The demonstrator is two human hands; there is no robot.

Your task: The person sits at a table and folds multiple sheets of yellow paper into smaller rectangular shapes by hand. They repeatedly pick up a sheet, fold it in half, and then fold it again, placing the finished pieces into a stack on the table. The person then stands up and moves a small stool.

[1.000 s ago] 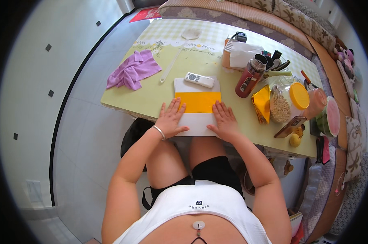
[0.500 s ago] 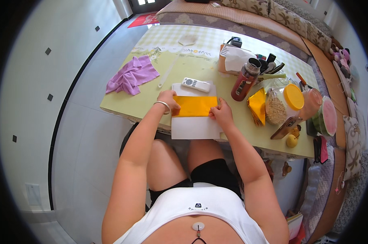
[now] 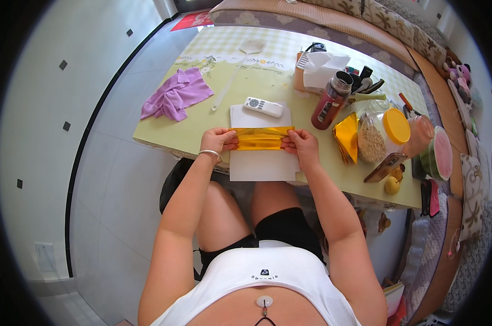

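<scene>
A strip of shiny gold paper (image 3: 261, 139) stretches crosswise between my two hands, with creases running along its length. My left hand (image 3: 220, 141) pinches its left end, and my right hand (image 3: 302, 145) pinches the right end. Beneath it lie white sheets of paper (image 3: 263, 167) at the table's near edge. A white remote control (image 3: 263, 106) rests on the far part of those sheets. To the right, more folded gold paper (image 3: 346, 137) stands in a bunch beside a jar.
On the table (image 3: 180, 136) lie a purple cloth (image 3: 178, 94) and a pale fly swatter (image 3: 232, 76). At right stand an uncapped red flask (image 3: 330, 101), a tissue box (image 3: 302, 76), a yellow-lidded jar (image 3: 373, 142), a phone (image 3: 384, 167), a yellow fruit (image 3: 391, 186) and cut watermelon (image 3: 440, 155).
The gold paper has gone from lying flat to a narrower, creased strip held at both ends. Both hands have shifted slightly, their fingers now pinching its ends.
</scene>
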